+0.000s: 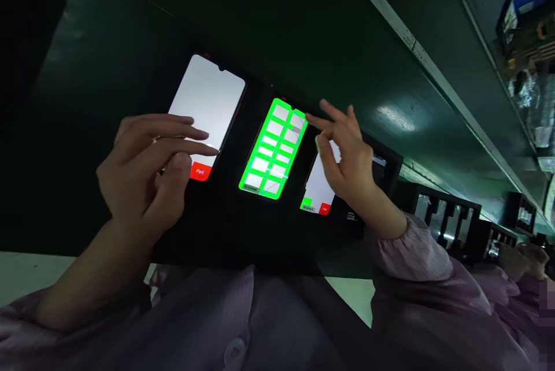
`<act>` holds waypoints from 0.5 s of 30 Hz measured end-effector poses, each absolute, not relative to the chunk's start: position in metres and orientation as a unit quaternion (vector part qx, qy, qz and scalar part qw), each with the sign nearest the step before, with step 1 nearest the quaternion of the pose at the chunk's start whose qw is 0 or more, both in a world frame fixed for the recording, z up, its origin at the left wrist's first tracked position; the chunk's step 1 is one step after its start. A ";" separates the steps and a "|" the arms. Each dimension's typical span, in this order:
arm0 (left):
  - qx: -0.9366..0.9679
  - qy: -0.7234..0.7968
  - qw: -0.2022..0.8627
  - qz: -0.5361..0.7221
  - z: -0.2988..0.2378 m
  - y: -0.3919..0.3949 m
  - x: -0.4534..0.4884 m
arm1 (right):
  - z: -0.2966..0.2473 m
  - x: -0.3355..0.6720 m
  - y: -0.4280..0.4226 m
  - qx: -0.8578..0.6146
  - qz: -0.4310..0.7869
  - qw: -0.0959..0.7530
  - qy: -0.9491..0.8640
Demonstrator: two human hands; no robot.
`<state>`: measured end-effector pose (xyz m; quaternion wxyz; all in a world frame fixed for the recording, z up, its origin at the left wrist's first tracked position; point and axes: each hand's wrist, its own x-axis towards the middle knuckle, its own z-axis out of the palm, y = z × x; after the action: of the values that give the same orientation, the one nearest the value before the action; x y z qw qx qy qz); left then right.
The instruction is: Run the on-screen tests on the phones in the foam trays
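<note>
Three lit phones lie side by side on a dark bench. My left hand (143,171) hovers over the left phone (208,99), its fingers stretched out and the index fingertip by the phone's right edge. That phone has a white screen with a red "Fail" box at the bottom. The middle phone (263,154) shows a green grid around white boxes. At its upper right corner is the index fingertip of my right hand (349,154), other fingers spread; contact is unclear. Behind that hand, the right phone (316,189) is partly hidden, with green and red boxes at the bottom.
Farther right along the bench stand dark slotted racks (451,218). A metal rail (407,39) runs diagonally across the upper right. Plastic-wrapped items (529,93) sit beyond it. Another person's hands (522,258) are dimly visible at the far right edge.
</note>
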<state>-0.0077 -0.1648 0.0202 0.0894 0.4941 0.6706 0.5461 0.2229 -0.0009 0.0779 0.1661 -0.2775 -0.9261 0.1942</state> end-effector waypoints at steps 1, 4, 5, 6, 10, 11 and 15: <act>0.496 0.672 0.085 0.543 0.021 -0.165 -0.007 | 0.074 0.224 -0.003 -0.270 0.202 0.148 -0.930; 0.495 0.675 0.077 0.542 0.021 -0.164 -0.007 | 0.063 0.223 -0.006 -0.251 0.212 0.104 -0.939; 0.493 0.674 0.075 0.545 0.021 -0.163 -0.006 | 0.061 0.222 -0.007 -0.248 0.210 0.097 -0.941; 0.491 0.675 0.074 0.546 0.021 -0.163 -0.006 | 0.059 0.221 -0.006 -0.247 0.206 0.093 -0.942; 0.489 0.671 0.071 0.553 0.019 -0.163 -0.007 | 0.061 0.228 -0.005 -0.259 0.180 0.113 -0.942; 0.494 0.666 0.070 0.554 0.018 -0.163 -0.008 | 0.063 0.232 -0.005 -0.264 0.174 0.121 -0.941; 0.506 0.663 0.070 0.547 0.016 -0.162 -0.010 | 0.073 0.243 -0.012 -0.280 0.157 0.154 -0.935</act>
<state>-0.0099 -0.1622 0.0156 0.0696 0.5062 0.6631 0.5471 0.2431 -0.0118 0.0727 0.1536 -0.2802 -0.9345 0.1567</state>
